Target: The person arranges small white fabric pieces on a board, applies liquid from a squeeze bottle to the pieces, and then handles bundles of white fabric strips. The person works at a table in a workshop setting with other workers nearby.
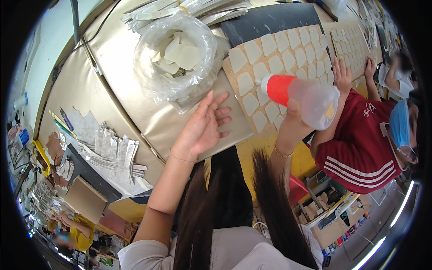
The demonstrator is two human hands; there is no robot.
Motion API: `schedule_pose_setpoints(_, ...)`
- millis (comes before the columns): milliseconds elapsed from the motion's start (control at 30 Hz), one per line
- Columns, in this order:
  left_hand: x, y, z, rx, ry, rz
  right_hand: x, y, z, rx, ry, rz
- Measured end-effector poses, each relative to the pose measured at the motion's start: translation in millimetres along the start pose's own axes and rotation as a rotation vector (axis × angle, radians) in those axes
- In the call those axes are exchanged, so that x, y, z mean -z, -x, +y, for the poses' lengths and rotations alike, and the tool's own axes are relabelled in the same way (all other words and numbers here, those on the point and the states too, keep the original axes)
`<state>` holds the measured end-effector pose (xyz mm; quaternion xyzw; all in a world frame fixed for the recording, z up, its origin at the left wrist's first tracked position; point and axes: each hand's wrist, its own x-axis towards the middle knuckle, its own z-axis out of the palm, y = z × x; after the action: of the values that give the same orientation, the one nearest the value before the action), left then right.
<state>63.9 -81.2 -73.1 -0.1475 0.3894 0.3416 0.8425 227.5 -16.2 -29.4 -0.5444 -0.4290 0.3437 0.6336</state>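
Observation:
My right hand (pixel 293 123) is wrapped round a translucent plastic squeeze bottle (pixel 317 101) with a red top. The bottle lies tilted in the air, its tip pointing left over a tan board (pixel 234 83). Rows of pale, rounded flat pieces (pixel 245 83) cover that board. My left hand (pixel 204 123) is empty, its fingers apart, just left of the board's near edge. Beyond it stands an open clear plastic bag (pixel 148 85) holding loose pale pieces (pixel 182 54) of similar look.
A co-worker in a maroon shirt (pixel 355 148) sits at the right, hands by a second board of pieces (pixel 348 45). Stacked grey-white strips (pixel 114 150) lie at the left. A dark sheet (pixel 270 22) lies behind the tan board, with more strips (pixel 216 11) at the back.

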Motion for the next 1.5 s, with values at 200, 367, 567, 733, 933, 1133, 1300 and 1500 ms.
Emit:
schedule_pose_setpoints(200,2.5,0.5,0.5,0.01,-0.007,-0.022,-5.8,-5.2,12.2,0.078,0.337,-0.308)
schedule_pose_setpoints(367,0.1,-0.5,1.2,0.008,-0.007,-0.011,6.3,6.1,3.8,0.032,0.5,-0.411)
schedule_pose_setpoints(567,3.0,-1.1,-0.7,-0.002,-0.025,-0.047,9.6,-2.1,-12.6,0.18,0.393,-0.358)
schedule_pose_setpoints(733,-0.5,-2.1,0.5,0.005,-0.032,-0.056,4.2,-15.9,-21.6,0.439,0.526,-0.351)
schedule_pose_setpoints(933,1.7,2.1,1.9,0.001,-0.06,-0.041,10.9,-29.4,-19.7,0.276,0.353,-0.195)
schedule_pose_setpoints(1133,0.5,2.5,3.2,0.007,-0.073,-0.042,7.1,-41.8,-0.6,0.134,0.263,-0.062)
schedule_pose_setpoints(1300,2.8,2.0,3.5,0.003,-0.085,-0.045,-1.0,-32.2,12.9,0.138,0.339,-0.102)
schedule_pose_setpoints(1500,3.4,0.7,3.3,0.004,-0.086,-0.061,-7.4,-28.5,18.4,0.205,0.449,-0.146)
